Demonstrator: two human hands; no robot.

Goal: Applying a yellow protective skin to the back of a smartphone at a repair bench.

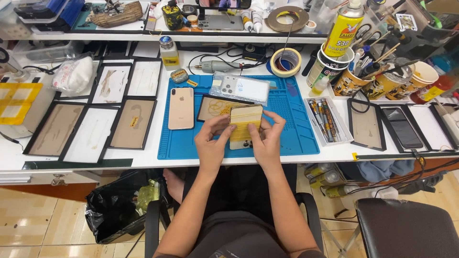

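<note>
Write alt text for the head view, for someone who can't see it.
Both hands, left hand and right hand, hold a gold phone wrapped in yellow rubber bands above a blue mat. Another gold phone lies face down on the mat's left side.

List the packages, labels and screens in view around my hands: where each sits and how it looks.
Phone: held between left hand and right hand, gold, wrapped in yellow bands.
Second phone: face down on blue mat, gold.
Spray can: upper right, yellow with red label.
Clear bag: top of mat, white label.
Dark-screened phone: far right.
</note>
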